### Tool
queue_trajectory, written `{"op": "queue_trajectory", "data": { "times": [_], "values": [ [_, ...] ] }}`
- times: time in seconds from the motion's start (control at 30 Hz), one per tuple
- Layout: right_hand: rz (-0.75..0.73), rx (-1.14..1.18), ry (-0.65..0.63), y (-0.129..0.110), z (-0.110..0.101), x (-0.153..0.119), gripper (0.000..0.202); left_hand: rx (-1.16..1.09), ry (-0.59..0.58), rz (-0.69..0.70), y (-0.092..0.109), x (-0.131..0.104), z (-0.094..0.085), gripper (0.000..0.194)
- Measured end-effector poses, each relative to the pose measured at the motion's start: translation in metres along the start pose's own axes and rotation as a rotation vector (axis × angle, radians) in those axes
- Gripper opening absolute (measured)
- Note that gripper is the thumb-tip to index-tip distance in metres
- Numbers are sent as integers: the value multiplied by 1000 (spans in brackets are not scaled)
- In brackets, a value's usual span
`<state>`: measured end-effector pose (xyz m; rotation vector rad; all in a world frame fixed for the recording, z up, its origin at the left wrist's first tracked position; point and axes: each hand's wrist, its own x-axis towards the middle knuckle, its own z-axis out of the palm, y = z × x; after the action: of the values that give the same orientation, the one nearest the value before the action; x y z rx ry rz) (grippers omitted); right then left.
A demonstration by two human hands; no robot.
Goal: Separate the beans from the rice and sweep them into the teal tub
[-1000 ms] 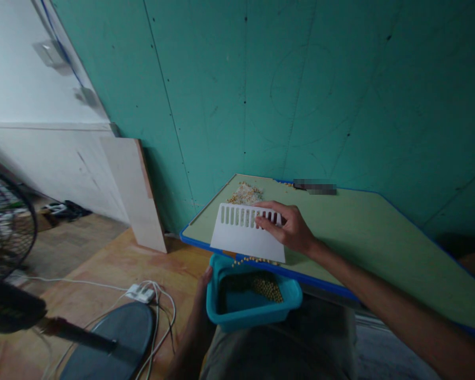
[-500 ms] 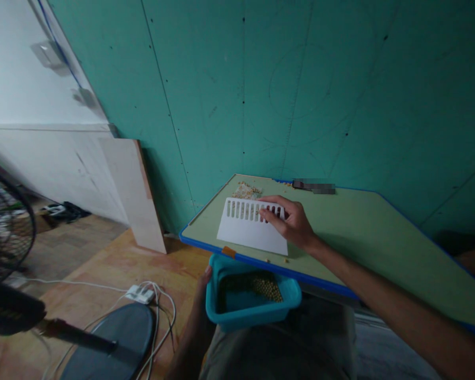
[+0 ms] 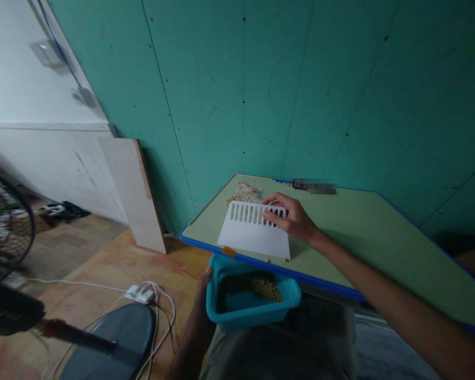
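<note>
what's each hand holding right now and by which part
The right hand grips the white slotted scraper by the right end of its slotted edge; the left hand holds the turquoise tub by its left end.

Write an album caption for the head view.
Left hand holds a turquoise bin of bean-like grains; right hand grips a slotted white sheet over a green table.

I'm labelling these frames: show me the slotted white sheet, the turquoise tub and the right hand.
Slotted white sheet [image 3: 253, 237], head view: plain lower part.
Turquoise tub [image 3: 247, 320], head view: front wall.
Right hand [image 3: 295, 219], head view: its middle.
</note>
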<state>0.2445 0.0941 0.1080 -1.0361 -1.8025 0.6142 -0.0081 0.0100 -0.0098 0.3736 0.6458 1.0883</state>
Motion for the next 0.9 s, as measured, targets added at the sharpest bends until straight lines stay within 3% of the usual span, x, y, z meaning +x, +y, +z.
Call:
{"op": "queue_trajectory", "data": {
  "times": [0.43, 0.73, 0.9],
  "values": [
    [239, -70, -263, 15, -43, 8, 34, 21, 46, 82, 0, -1, 4, 55],
    [280, 23, -319, 7, -23, 6, 35, -12, 28, 31, -1, 0, 1, 56],
    [299, 11, -319, 12, -23, 6, 39, -43, 30, 19, -3, 1, -2, 55]
  ]
}}
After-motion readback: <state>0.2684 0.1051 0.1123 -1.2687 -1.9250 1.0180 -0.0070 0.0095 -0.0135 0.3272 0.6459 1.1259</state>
